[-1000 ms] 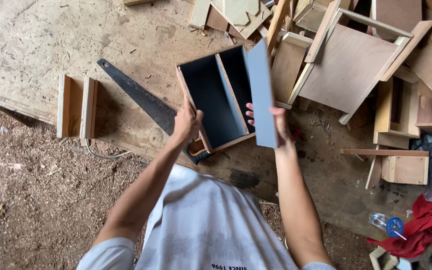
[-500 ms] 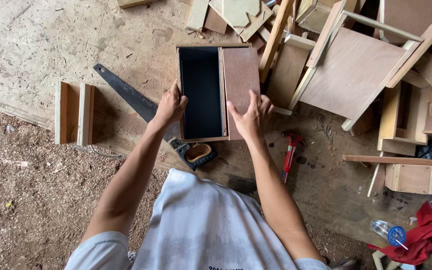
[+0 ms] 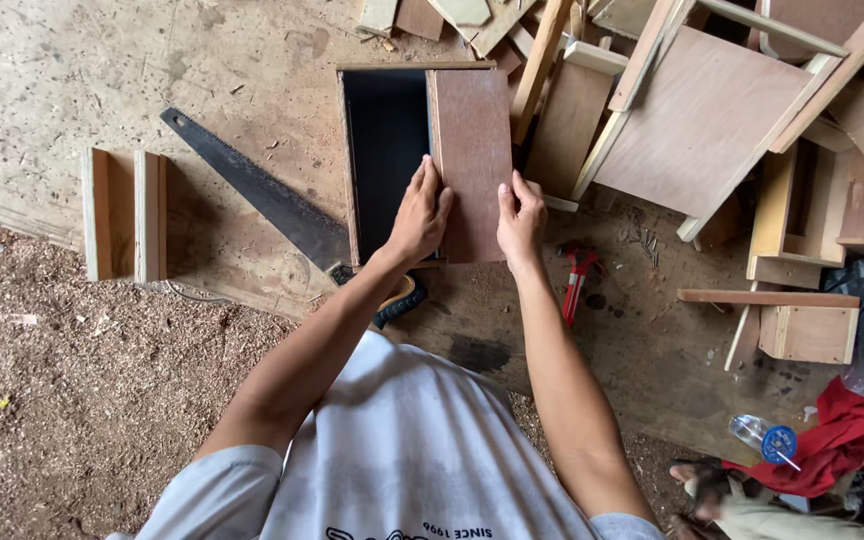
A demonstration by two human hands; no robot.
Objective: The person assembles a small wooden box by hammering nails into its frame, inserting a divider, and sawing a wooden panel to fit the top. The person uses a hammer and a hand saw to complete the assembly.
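Head view, box: an open wooden box with a dark inside lies flat on the plywood work floor, its long side running away from the person.
Panel: a reddish-brown plywood panel lies over the right part of the box, edge to edge with its right wall; the left part remains open and dark.
Left hand: fingers spread flat, pressing on the panel's left edge where it meets the opening, not clenched.
Right hand: fingers curled lightly over the panel's near right edge, pinching it.
Step in hand: to my eye, the panel is being squared up on the box as a cover or side.
Next move calls for: judging by the fit, holding the panel flush while it is fixed; the red-handled tool lies just right of the right wrist.
Nearby: a hand saw lies slantwise left of the box, its handle under the left forearm.
Farther out: a small open frame far left; a heap of offcuts and half-built boxes to the right.
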